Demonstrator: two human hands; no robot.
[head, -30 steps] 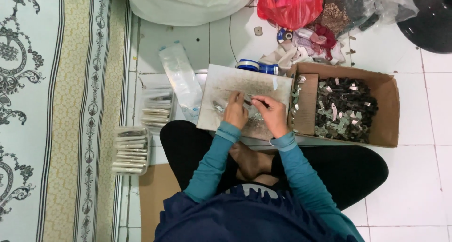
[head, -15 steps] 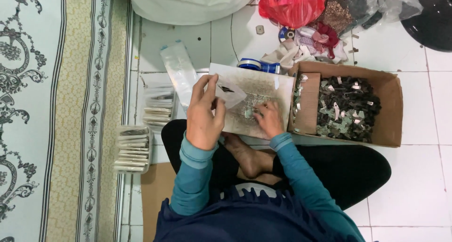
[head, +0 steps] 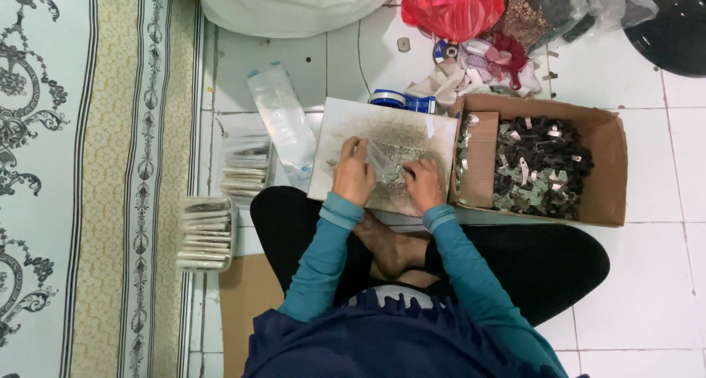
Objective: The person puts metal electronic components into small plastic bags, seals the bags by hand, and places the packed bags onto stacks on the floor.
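- Head view: a person sits cross-legged on a white tiled floor [head: 654,275], seen from above, with both teal-sleeved forearms reaching forward over a flat pale board [head: 382,132] that rests across the lap and floor.
- Left hand [head: 353,178]: fingers curled, pinching the edge of a small clear plastic bag [head: 381,159] held just above the board.
- Right hand [head: 424,183]: fingers drawn together over a scatter of small metal pieces [head: 403,157] on the board, just beside the bag's mouth; whether a piece is pinched between them cannot be told.
- Cardboard box [head: 610,165]: open, touching the board's right edge, filled with a heap of small dark and silvery metal parts [head: 540,165].
- Filled clear packets [head: 206,234]: stacked in a row at the left of the person, at the carpet's edge; a second stack [head: 246,168] lies nearer the board.
- Long empty clear sleeve [head: 283,120]: lying slanted on the tiles, left of the board.
- Blue tape roll [head: 388,98]: just behind the board's far edge.
- Red plastic bag [head: 456,6] and crumpled cloth [head: 478,65]: beyond the box, at the top of the view.
- Patterned carpet [head: 73,165]: covering the left side.
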